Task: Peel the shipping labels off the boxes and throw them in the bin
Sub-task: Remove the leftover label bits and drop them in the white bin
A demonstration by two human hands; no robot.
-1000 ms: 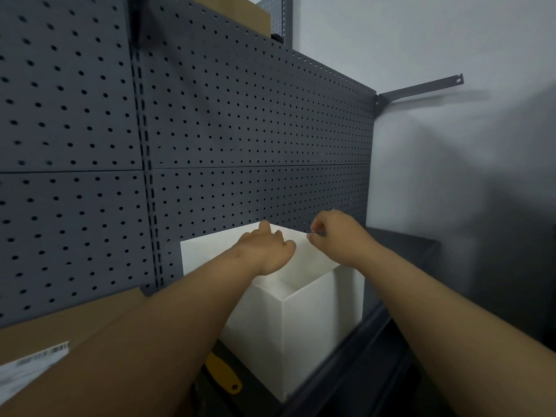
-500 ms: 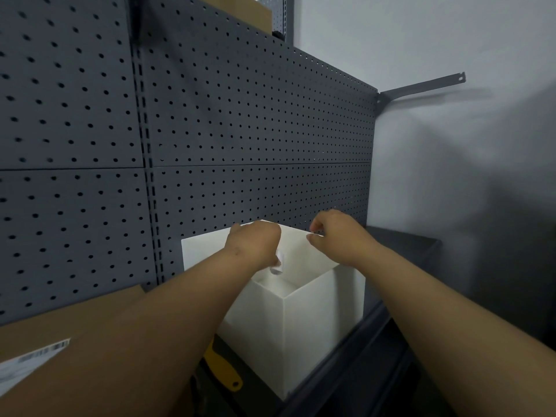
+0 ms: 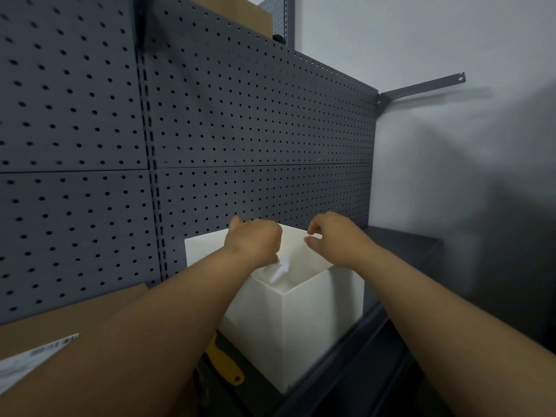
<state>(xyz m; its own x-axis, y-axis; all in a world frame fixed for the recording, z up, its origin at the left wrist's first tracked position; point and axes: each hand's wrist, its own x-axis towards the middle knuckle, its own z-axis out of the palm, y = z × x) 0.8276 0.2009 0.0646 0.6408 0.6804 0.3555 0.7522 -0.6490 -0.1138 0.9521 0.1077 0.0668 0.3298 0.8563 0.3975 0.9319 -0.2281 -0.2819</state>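
A white open-topped bin [image 3: 313, 320] stands on the dark shelf against the pegboard. My left hand [image 3: 255, 239] hovers over its opening with the fingers curled down. A small white label scrap [image 3: 281, 267] shows blurred just under those fingers, inside the bin's mouth. My right hand [image 3: 334, 236] is over the bin's far right rim, thumb and forefinger slightly apart with nothing between them. At the lower left lies a brown cardboard box [image 3: 99, 305] that carries a white shipping label [image 3: 30, 362], partly hidden by my left arm.
A grey pegboard [image 3: 240, 130] fills the wall behind the bin. A yellow-handled tool [image 3: 225, 365] lies beside the bin's left side. Another cardboard box [image 3: 240, 10] sits on top of the pegboard. The dark shelf [image 3: 400, 245] runs on to the right, up to a white wall.
My left hand went from flat against the right hand to curled over the bin, and the white scrap appeared under it and sank a little. My right hand's fingers parted slightly.
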